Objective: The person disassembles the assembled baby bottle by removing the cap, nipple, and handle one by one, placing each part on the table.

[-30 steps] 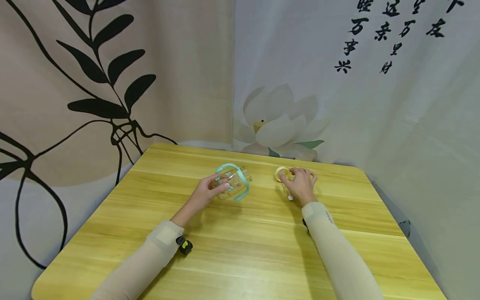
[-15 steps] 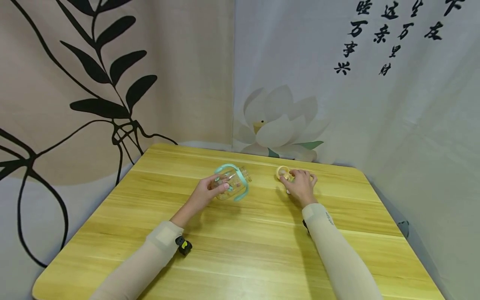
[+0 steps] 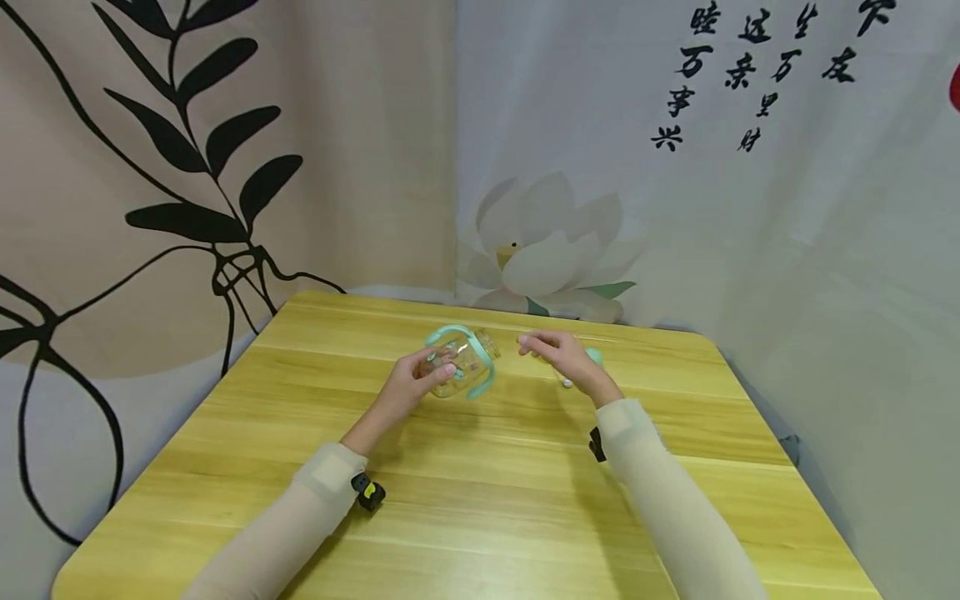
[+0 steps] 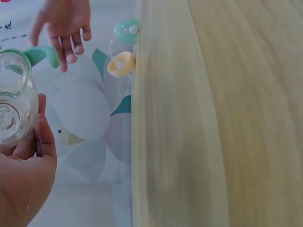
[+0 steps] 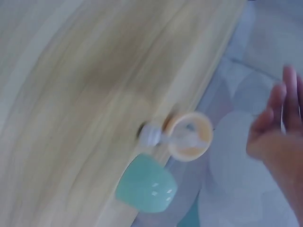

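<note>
My left hand (image 3: pixel 408 387) grips a clear sippy bottle (image 3: pixel 457 367) with mint handles (image 3: pixel 483 382), tilted so its uncapped mouth points right. In the left wrist view, the fingers wrap the bottle's side near its base. My right hand (image 3: pixel 562 357) hovers just right of the mouth, apart from it, fingers loosely extended and holding nothing. Behind and below that hand, the right wrist view shows a yellow collar (image 5: pixel 201 151) with a white straw weight (image 5: pixel 150 134) on the table. Next to it stands a mint cap (image 5: pixel 147 184). In the head view the hand mostly hides the collar.
The wooden table (image 3: pixel 465 500) runs back to a printed cloth curtain (image 3: pixel 390 167) close behind its far edge. A small black camera (image 3: pixel 368 492) is strapped at the left wrist, and another (image 3: pixel 597 445) at the right.
My right hand has let go of the yellow collar, leaving it on the table, and moved left toward the bottle's mouth. The left hand and bottle have stayed nearly still.
</note>
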`<action>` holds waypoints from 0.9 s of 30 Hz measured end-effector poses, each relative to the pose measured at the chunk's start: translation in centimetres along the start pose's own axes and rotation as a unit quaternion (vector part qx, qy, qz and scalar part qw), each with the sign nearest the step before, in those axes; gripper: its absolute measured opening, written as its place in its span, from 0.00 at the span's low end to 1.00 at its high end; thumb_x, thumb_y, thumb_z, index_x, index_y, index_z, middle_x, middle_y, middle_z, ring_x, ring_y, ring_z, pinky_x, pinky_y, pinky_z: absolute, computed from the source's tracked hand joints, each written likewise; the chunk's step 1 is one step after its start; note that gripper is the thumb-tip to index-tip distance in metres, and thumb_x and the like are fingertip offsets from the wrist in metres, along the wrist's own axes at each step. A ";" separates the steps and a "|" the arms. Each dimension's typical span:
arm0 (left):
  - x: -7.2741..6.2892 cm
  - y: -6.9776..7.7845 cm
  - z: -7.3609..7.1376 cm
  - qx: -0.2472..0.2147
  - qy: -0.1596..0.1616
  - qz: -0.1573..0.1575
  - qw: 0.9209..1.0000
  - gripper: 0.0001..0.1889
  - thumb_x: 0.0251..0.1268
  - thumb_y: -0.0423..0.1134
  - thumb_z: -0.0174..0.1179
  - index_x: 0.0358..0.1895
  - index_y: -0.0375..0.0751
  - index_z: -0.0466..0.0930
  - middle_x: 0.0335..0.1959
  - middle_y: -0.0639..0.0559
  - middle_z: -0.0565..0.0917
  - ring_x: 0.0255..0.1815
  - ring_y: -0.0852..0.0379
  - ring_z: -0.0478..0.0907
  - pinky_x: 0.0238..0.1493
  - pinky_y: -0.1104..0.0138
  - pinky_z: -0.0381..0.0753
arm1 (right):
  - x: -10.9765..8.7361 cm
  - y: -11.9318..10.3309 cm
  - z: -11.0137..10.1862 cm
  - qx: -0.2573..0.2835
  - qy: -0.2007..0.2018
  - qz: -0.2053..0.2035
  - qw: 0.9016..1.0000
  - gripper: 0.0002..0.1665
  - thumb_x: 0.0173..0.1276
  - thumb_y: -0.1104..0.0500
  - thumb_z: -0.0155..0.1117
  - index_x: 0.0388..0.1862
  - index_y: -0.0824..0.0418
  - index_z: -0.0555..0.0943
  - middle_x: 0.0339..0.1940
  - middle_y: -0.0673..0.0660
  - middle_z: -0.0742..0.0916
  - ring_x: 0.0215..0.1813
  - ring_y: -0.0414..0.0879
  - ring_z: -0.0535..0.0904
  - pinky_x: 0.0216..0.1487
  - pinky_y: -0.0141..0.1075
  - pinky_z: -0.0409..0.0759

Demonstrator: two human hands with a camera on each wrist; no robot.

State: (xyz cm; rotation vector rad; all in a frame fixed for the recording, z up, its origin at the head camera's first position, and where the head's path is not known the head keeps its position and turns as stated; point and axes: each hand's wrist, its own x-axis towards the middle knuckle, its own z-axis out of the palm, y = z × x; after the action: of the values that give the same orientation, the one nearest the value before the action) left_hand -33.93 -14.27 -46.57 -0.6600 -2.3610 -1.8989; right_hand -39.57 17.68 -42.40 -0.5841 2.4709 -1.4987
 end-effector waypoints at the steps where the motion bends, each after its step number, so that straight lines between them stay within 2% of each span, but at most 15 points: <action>1: 0.1 0.0 0.0 -0.002 0.000 0.001 1.000 0.24 0.79 0.48 0.60 0.70 0.39 0.79 0.61 0.35 0.84 0.41 0.55 0.80 0.42 0.55 0.82 | -0.1 -0.3 0.2 0.012 -0.025 -0.006 1.000 0.31 0.85 0.42 0.55 0.70 0.64 0.80 0.63 0.65 0.85 0.68 0.67 0.74 0.76 0.65 0.64; 4: 0.3 0.2 0.1 0.001 0.005 0.007 1.000 0.25 0.79 0.49 0.61 0.70 0.40 0.79 0.56 0.35 0.86 0.37 0.56 0.77 0.38 0.59 0.80 | -0.3 -1.0 0.8 0.033 -0.078 -0.024 0.996 0.29 0.85 0.47 0.56 0.72 0.65 0.78 0.64 0.66 0.85 0.62 0.71 0.73 0.74 0.67 0.62; 7: 0.6 0.5 0.1 0.000 0.010 0.014 1.000 0.25 0.79 0.49 0.61 0.70 0.40 0.80 0.57 0.35 0.86 0.38 0.55 0.78 0.38 0.61 0.80 | -0.6 -1.5 1.3 0.040 -0.098 -0.035 0.994 0.27 0.83 0.48 0.59 0.72 0.63 0.79 0.64 0.63 0.86 0.60 0.67 0.77 0.73 0.65 0.66; 9: 0.7 0.6 0.2 -0.002 0.012 0.015 1.000 0.25 0.79 0.49 0.61 0.70 0.40 0.79 0.60 0.35 0.86 0.41 0.56 0.81 0.40 0.63 0.81 | -0.7 -1.7 1.6 0.045 -0.104 -0.038 0.993 0.25 0.82 0.49 0.62 0.70 0.61 0.80 0.62 0.61 0.87 0.58 0.64 0.78 0.71 0.61 0.71; 12: 0.7 1.0 0.4 -0.010 0.010 0.012 1.000 0.25 0.79 0.48 0.60 0.71 0.39 0.79 0.63 0.36 0.85 0.45 0.55 0.84 0.44 0.65 0.83 | -1.0 -1.9 2.2 0.043 -0.108 -0.046 0.992 0.23 0.81 0.51 0.64 0.67 0.61 0.81 0.58 0.60 0.87 0.54 0.58 0.80 0.61 0.50 0.79; 16: 1.0 1.2 0.6 -0.022 0.007 0.008 1.000 0.25 0.79 0.48 0.60 0.71 0.38 0.79 0.53 0.39 0.89 0.42 0.56 0.83 0.43 0.66 0.82 | -1.1 -2.1 2.9 0.054 -0.105 -0.050 0.992 0.19 0.79 0.54 0.66 0.62 0.62 0.81 0.46 0.57 0.87 0.42 0.49 0.78 0.44 0.37 0.78; 20: 1.0 1.1 0.8 -0.029 0.008 0.006 1.000 0.25 0.79 0.48 0.60 0.71 0.39 0.79 0.49 0.42 0.89 0.42 0.57 0.84 0.44 0.66 0.84 | -1.0 -2.0 3.5 0.085 -0.111 -0.047 0.989 0.14 0.80 0.56 0.65 0.57 0.64 0.79 0.38 0.57 0.85 0.32 0.45 0.71 0.36 0.34 0.73; 23: 1.0 1.2 0.9 -0.035 0.009 0.008 0.999 0.25 0.79 0.47 0.60 0.71 0.39 0.78 0.50 0.43 0.89 0.43 0.57 0.84 0.46 0.66 0.84 | -0.9 -1.8 3.7 0.100 -0.116 -0.051 0.987 0.11 0.81 0.58 0.63 0.54 0.64 0.79 0.35 0.59 0.84 0.29 0.44 0.69 0.34 0.35 0.72; 27: 1.1 1.2 0.8 -0.045 0.009 0.009 0.999 0.25 0.79 0.48 0.60 0.71 0.39 0.78 0.51 0.42 0.89 0.45 0.56 0.85 0.48 0.65 0.84 | -0.7 -1.6 3.9 0.105 -0.116 -0.059 0.986 0.10 0.83 0.59 0.61 0.53 0.65 0.80 0.32 0.57 0.84 0.28 0.44 0.69 0.35 0.36 0.73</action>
State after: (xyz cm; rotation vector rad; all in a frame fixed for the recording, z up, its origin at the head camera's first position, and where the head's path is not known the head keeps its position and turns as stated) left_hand -34.34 -12.98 -45.29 -0.6653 -2.2625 -2.0034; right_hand -37.17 14.17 -42.85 -0.8249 2.1062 -1.6060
